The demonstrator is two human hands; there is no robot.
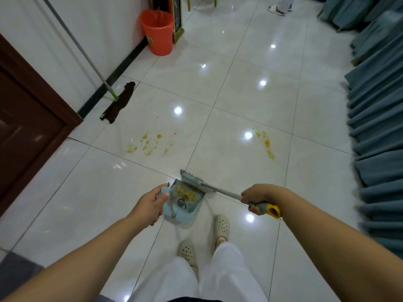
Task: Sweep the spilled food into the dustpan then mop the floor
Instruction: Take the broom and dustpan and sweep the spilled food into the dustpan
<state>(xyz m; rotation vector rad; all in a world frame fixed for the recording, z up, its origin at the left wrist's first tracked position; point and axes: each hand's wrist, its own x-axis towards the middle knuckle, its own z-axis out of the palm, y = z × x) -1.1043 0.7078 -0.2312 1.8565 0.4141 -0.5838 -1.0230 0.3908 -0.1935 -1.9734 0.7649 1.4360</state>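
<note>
My left hand (150, 204) grips the handle of a pale blue dustpan (185, 209) that stands on the white tiled floor in front of my feet. Yellow food bits (187, 194) lie inside the pan. My right hand (256, 198) holds the broom's handle (265, 207), grey with a yellow end. The broom's head (192, 178) rests at the pan's open edge. Orange-yellow smears (148, 143) stain the tile ahead on the left, and a second streak (266, 143) lies to the right. A mop with a brown cloth head (120, 102) leans against the left wall.
An orange bucket (158, 32) stands by the wall at the back. A dark wooden door (26, 118) is on the left. Grey-blue draped fabric (379, 127) lines the right side. Another person's feet (278, 8) show at the far top.
</note>
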